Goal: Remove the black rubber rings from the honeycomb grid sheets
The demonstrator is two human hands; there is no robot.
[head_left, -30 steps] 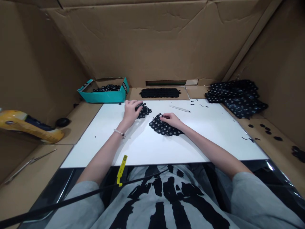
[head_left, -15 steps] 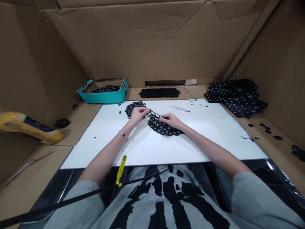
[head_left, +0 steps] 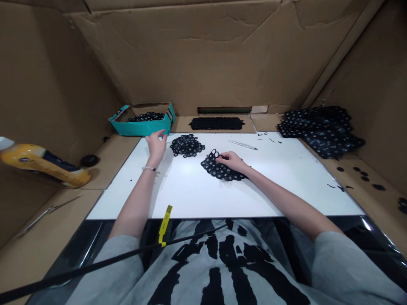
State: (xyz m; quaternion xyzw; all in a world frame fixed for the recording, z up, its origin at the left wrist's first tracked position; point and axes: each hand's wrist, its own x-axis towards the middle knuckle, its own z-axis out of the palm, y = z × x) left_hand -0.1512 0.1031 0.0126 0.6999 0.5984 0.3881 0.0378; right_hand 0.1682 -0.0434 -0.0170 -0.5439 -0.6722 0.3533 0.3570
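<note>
Your right hand (head_left: 231, 161) has thumb and forefinger clamped on the black dotted piece (head_left: 219, 170), which lies mid-board on the white board (head_left: 190, 197), well in from its near edge. Your left hand (head_left: 156, 145) is near the far left corner, just before the teal box (head_left: 140, 128); its fingers are bent, whether gripping anything you cannot tell. Black rings (head_left: 187, 145) sit heaped near the far edge, between your hands.
</note>
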